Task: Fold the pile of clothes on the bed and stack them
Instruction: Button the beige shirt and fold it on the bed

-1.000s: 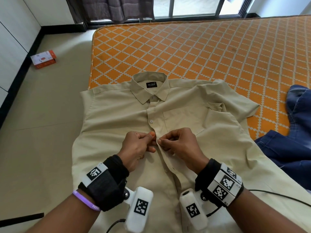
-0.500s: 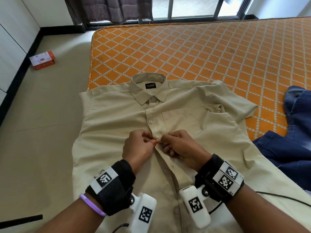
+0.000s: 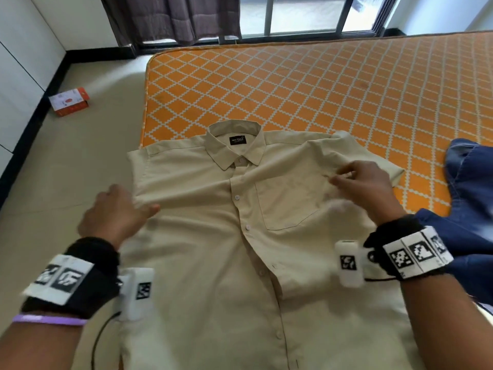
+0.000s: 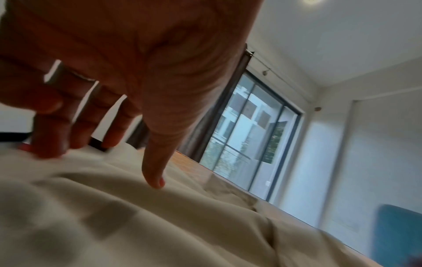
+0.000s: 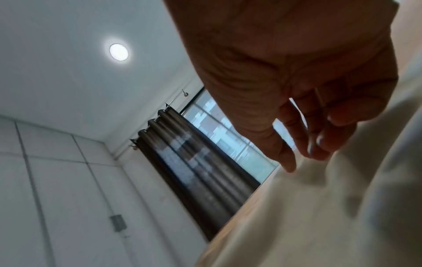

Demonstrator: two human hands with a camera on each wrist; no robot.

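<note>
The beige shirt (image 3: 213, 236) lies buttoned on the bed (image 3: 320, 89). The left hand (image 3: 117, 212) rests spread-fingered on its sleeve side. The right hand (image 3: 365, 188), blurred, seems loosely curled just above the pocket side.

The shirt (image 3: 213, 236) runs off the head view's bottom edge, hem unseen. The jeans (image 3: 469, 209) are cut by the right edge. The left hand (image 3: 114, 212) is smeared with motion; its fingertips hide under the sleeve edge. Both wrist views are blurred, the cloth there shapeless.
</note>
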